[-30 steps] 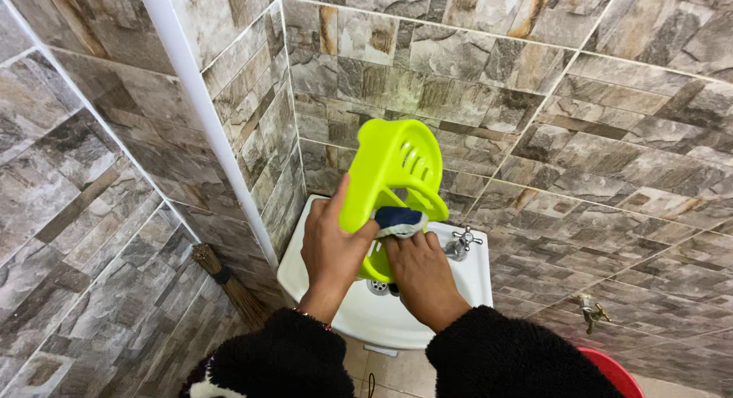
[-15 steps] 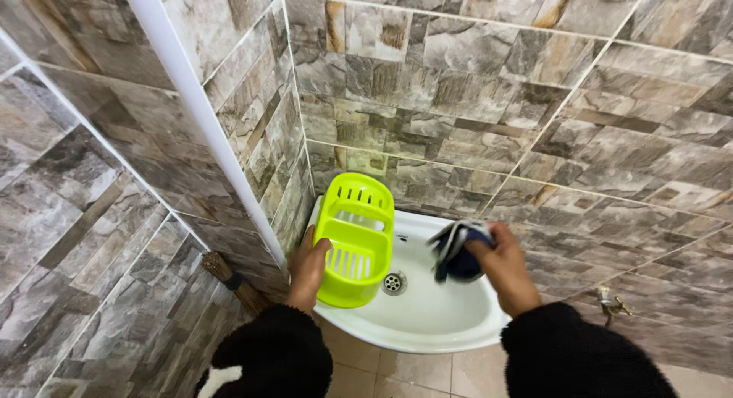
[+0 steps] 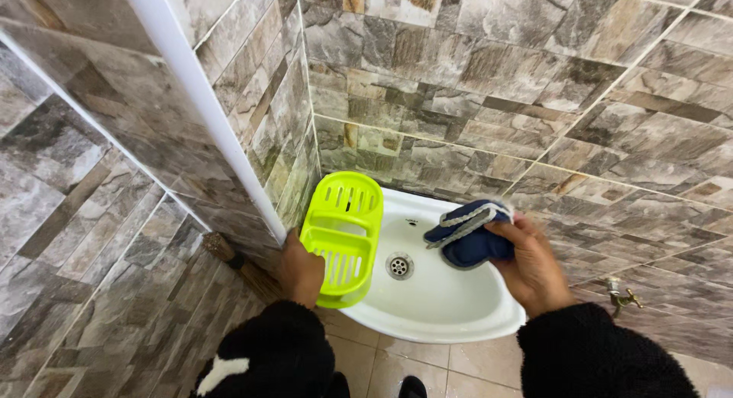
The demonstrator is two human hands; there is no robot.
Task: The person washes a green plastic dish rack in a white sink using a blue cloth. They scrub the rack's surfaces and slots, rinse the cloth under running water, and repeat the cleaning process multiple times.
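I see my left hand (image 3: 299,270) gripping the near end of the lime-green slotted tray (image 3: 341,236), which rests on the white basin's (image 3: 427,310) left rim, long axis running away from me. My right hand (image 3: 531,264) clutches a blue cloth (image 3: 467,234) over the basin's right side. The tap is hidden.

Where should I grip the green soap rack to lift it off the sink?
Grip the green soap rack by its near long edge, from the left, beside the left hand. It lies flat on the sink rim, wall blocks its far end, and its slotted sides give purchase.
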